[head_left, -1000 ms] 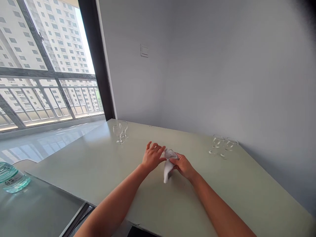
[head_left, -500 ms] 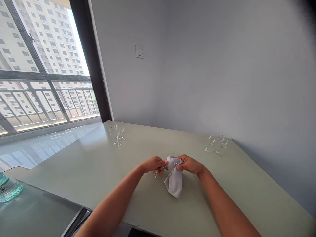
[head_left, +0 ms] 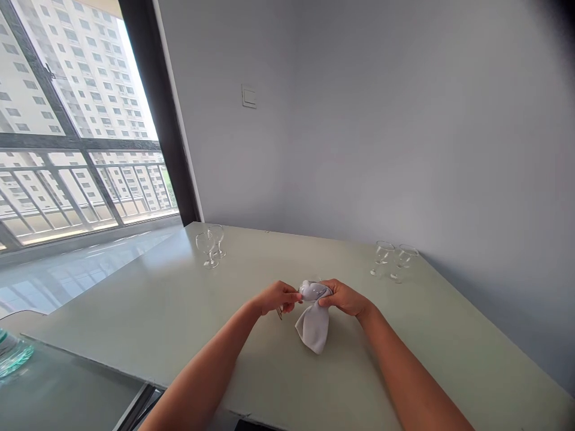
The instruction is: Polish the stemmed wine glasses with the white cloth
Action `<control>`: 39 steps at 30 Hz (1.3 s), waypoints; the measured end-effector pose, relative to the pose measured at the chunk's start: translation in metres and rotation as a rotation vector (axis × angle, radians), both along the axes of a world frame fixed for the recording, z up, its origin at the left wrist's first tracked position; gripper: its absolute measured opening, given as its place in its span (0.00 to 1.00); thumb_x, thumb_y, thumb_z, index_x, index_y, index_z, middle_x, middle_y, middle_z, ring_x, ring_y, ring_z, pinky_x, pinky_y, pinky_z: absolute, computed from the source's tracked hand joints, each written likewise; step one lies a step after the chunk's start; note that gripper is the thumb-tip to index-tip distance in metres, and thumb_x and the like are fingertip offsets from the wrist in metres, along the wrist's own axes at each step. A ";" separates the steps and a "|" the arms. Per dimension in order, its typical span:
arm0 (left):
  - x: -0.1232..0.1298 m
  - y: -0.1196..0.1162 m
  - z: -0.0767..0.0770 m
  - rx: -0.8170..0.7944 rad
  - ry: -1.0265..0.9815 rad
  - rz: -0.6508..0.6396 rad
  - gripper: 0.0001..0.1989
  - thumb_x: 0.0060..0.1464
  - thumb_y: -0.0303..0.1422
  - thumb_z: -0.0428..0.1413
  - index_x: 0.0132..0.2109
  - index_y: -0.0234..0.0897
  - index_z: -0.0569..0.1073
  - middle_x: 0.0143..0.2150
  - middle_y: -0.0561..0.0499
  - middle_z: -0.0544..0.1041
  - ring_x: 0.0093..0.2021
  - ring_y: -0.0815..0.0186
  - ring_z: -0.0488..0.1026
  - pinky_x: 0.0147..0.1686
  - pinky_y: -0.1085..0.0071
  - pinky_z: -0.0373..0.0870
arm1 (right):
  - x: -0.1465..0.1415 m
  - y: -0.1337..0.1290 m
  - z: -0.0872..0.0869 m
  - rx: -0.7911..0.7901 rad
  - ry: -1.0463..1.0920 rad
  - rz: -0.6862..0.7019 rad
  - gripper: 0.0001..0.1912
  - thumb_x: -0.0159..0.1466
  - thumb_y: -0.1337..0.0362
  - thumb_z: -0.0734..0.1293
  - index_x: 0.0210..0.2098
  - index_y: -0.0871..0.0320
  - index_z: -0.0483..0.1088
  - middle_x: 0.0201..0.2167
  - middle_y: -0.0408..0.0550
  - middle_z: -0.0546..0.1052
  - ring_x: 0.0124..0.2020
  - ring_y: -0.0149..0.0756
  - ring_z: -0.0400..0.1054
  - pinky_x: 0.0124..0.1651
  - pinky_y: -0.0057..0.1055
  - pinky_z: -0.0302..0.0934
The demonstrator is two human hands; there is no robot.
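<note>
Over the middle of the table, my left hand (head_left: 279, 297) pinches the stem of a wine glass (head_left: 309, 291), which lies on its side with the foot toward the left. My right hand (head_left: 344, 297) is closed on a light grey cloth (head_left: 313, 329) pressed in and around the bowl. A loose end of the cloth hangs down below the glass. The fingers partly hide the stem and the rim.
Two stemmed glasses (head_left: 205, 242) stand at the table's far left. Two more glasses (head_left: 381, 254) stand at the far right near the wall. A clear greenish glass vessel (head_left: 13, 356) is at the lower left on a lower grey surface (head_left: 76, 389). The pale table (head_left: 166, 311) meets the wall behind.
The view has shifted slightly. Both hands stay on the glass and cloth, and the cloth and bowl have turned a little, showing more of the bowl.
</note>
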State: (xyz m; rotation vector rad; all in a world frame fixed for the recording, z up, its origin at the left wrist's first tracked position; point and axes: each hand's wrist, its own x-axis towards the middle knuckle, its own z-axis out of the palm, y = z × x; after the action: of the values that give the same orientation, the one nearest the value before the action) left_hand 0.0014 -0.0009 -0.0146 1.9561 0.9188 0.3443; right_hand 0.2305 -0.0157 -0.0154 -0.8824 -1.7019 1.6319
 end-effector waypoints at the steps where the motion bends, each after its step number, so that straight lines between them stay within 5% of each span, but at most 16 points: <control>1: 0.000 -0.001 0.001 -0.060 -0.028 -0.046 0.24 0.53 0.48 0.43 0.36 0.32 0.72 0.21 0.53 0.68 0.21 0.72 0.62 0.27 0.73 0.60 | 0.002 0.000 0.001 0.010 0.001 0.011 0.14 0.47 0.60 0.71 0.31 0.63 0.71 0.22 0.41 0.67 0.25 0.27 0.58 0.27 0.24 0.54; 3: 0.004 -0.003 0.001 0.013 0.005 0.014 0.24 0.54 0.47 0.42 0.36 0.32 0.72 0.22 0.51 0.70 0.22 0.70 0.64 0.28 0.72 0.61 | 0.002 0.001 -0.001 0.006 0.018 -0.022 0.14 0.47 0.60 0.71 0.30 0.63 0.71 0.22 0.41 0.67 0.24 0.27 0.58 0.27 0.25 0.53; 7: 0.014 -0.007 0.000 0.669 0.189 0.295 0.14 0.52 0.40 0.50 0.40 0.36 0.71 0.30 0.47 0.74 0.34 0.62 0.68 0.39 0.65 0.58 | -0.010 0.003 -0.008 -0.071 0.094 -0.214 0.17 0.49 0.58 0.70 0.35 0.61 0.70 0.23 0.41 0.68 0.23 0.29 0.61 0.25 0.26 0.56; 10: 0.014 -0.005 -0.002 0.894 0.268 0.276 0.10 0.51 0.37 0.52 0.38 0.36 0.71 0.30 0.47 0.74 0.36 0.61 0.68 0.41 0.64 0.56 | -0.021 0.002 -0.009 -0.091 0.149 -0.271 0.17 0.49 0.56 0.69 0.35 0.60 0.70 0.23 0.41 0.68 0.22 0.29 0.62 0.23 0.26 0.56; 14: 0.004 0.000 -0.003 0.705 0.218 0.256 0.12 0.53 0.39 0.49 0.30 0.37 0.70 0.23 0.52 0.70 0.27 0.68 0.65 0.34 0.70 0.56 | -0.022 -0.001 -0.003 -0.010 0.046 -0.179 0.18 0.48 0.59 0.70 0.37 0.59 0.70 0.25 0.42 0.69 0.26 0.30 0.63 0.27 0.27 0.57; 18: -0.005 0.003 0.000 0.187 0.017 0.115 0.15 0.51 0.42 0.48 0.26 0.35 0.69 0.22 0.55 0.66 0.21 0.74 0.58 0.24 0.75 0.53 | -0.016 -0.005 0.005 0.136 -0.123 -0.103 0.13 0.48 0.62 0.70 0.33 0.59 0.73 0.26 0.41 0.71 0.29 0.31 0.63 0.33 0.28 0.58; 21: -0.008 0.003 0.003 -0.083 -0.142 -0.013 0.18 0.50 0.45 0.48 0.28 0.33 0.70 0.20 0.56 0.62 0.20 0.75 0.54 0.23 0.75 0.52 | -0.013 -0.009 0.010 0.259 -0.214 -0.122 0.07 0.50 0.62 0.67 0.28 0.59 0.73 0.25 0.42 0.72 0.29 0.32 0.64 0.33 0.28 0.58; 25: -0.010 0.006 0.004 -0.254 -0.262 -0.041 0.21 0.47 0.48 0.50 0.34 0.31 0.72 0.19 0.57 0.59 0.21 0.75 0.54 0.23 0.75 0.53 | -0.011 -0.006 0.010 0.420 -0.319 -0.244 0.08 0.54 0.64 0.62 0.28 0.58 0.73 0.27 0.43 0.74 0.31 0.34 0.66 0.34 0.29 0.59; 29: -0.010 0.012 -0.003 -0.217 -0.248 0.100 0.22 0.46 0.49 0.50 0.32 0.31 0.72 0.19 0.56 0.60 0.21 0.73 0.57 0.24 0.75 0.54 | 0.000 0.009 -0.003 0.567 -0.389 -0.519 0.14 0.54 0.66 0.60 0.37 0.54 0.73 0.34 0.44 0.76 0.35 0.36 0.68 0.38 0.31 0.60; 34: -0.012 0.022 -0.015 0.052 0.011 0.500 0.19 0.49 0.46 0.46 0.30 0.35 0.71 0.21 0.53 0.66 0.20 0.72 0.61 0.22 0.76 0.54 | 0.005 0.015 -0.010 0.720 -0.485 -0.871 0.18 0.57 0.65 0.58 0.46 0.52 0.69 0.39 0.46 0.75 0.39 0.39 0.69 0.43 0.36 0.60; 39: -0.011 0.020 -0.018 0.316 0.125 0.578 0.13 0.50 0.41 0.48 0.36 0.41 0.72 0.25 0.52 0.71 0.25 0.69 0.65 0.25 0.75 0.54 | -0.030 -0.010 0.005 1.069 -0.635 -0.505 0.17 0.60 0.62 0.59 0.49 0.49 0.67 0.44 0.46 0.74 0.49 0.43 0.62 0.55 0.45 0.46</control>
State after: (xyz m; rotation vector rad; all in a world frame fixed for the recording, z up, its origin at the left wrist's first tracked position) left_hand -0.0094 0.0188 -0.0330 1.9736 1.5919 0.7395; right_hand 0.2001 -0.0256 -0.0101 -1.1370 -2.1177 -0.0133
